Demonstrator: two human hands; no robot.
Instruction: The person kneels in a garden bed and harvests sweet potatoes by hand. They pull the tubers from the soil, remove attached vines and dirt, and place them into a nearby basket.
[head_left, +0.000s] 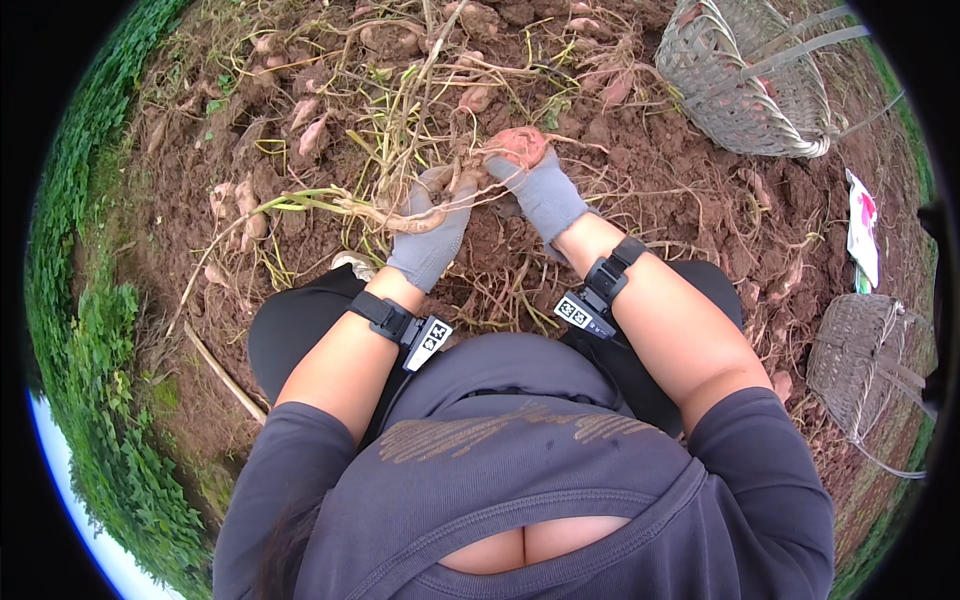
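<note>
My left hand (430,240), in a grey glove, is closed on a pale root cluster (420,208) with tangled stems and yellow-green shoots trailing off it. Just to its right, my right hand (540,200), also gloved, grips a reddish-pink sweet potato (518,145) that lies among the same stringy roots. Both hands are out in front of my crossed legs, over loose brown soil. The fingertips are partly hidden by the roots and the tuber.
Sweet potatoes (250,210) and torn vines lie scattered over the soil. A large woven basket (730,90) is at top right, a smaller one (850,355) at right, with a white bag (862,225) between them. Green plants (100,430) line the left.
</note>
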